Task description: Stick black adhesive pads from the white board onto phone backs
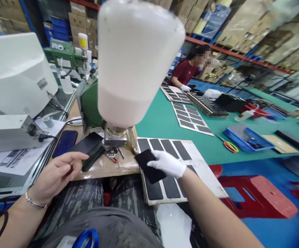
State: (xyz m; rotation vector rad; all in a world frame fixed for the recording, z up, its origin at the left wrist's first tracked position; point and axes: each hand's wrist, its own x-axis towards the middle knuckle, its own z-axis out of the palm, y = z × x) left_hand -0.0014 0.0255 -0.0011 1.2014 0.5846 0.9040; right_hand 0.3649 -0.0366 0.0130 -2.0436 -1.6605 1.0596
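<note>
My right hand (166,164), in a white glove, is closed on a thin black rectangular sheet (149,167), held tilted over a white board (198,151). Similar black pieces (172,187) lie in rows on that board. Bare and empty, my left hand (58,172) has its index finger stretched out and the other fingers loosely curled. Its fingertip is close to a stack of black sheets (91,146), and I cannot tell whether it touches. Between my hands is the metal head (115,141) of a green machine (88,103), under a large white bottle (139,65) partly filled with pale liquid.
A dark phone (65,143) lies left of the stack, near a grey box (12,132). On the green table (151,120) are another board (190,117), scissors (230,146) and a blue tray (246,137). A co-worker (188,69) sits across. Red stools (263,196) stand at right.
</note>
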